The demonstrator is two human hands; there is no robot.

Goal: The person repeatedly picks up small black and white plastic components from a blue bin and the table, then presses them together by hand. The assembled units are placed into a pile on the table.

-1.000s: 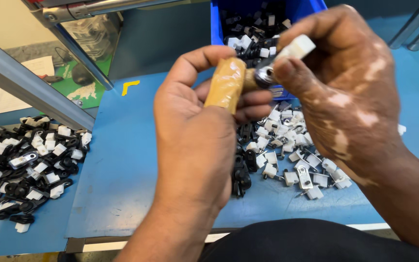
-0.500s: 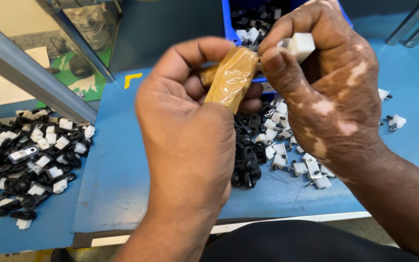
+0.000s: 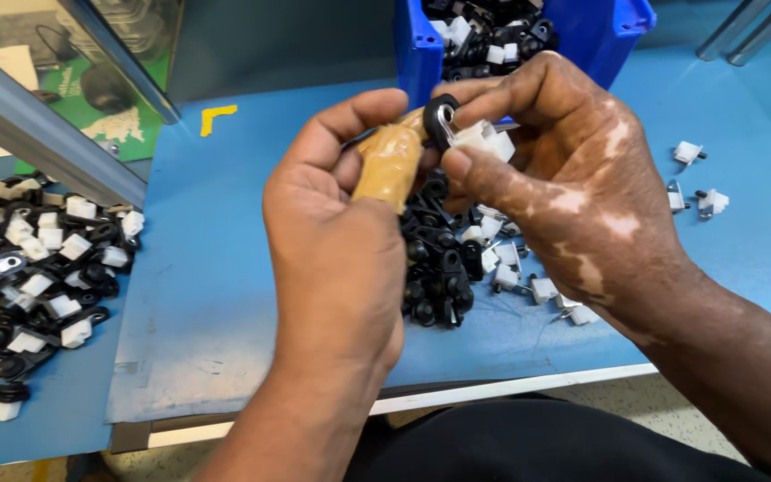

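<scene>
My left hand (image 3: 336, 241) grips a short tan tape-wrapped tool handle (image 3: 389, 166), held up over the blue work mat (image 3: 225, 259). My right hand (image 3: 564, 178) pinches a small part made of a white plastic block (image 3: 482, 138) and a black loop with a metal eyelet (image 3: 440, 117), pressed against the top of the handle. Both hands hover above a loose pile of black and white parts (image 3: 452, 268) on the mat.
A blue bin (image 3: 617, 31) holding more black and white parts stands at the back. A second heap of assembled parts (image 3: 33, 268) lies at the left. A few white pieces (image 3: 693, 183) lie scattered at the right. A metal frame rail (image 3: 46, 134) crosses the upper left.
The white and black part has turned in my right fingers so its metal eyelet now shows against the handle tip. My hands sit slightly lower in view.
</scene>
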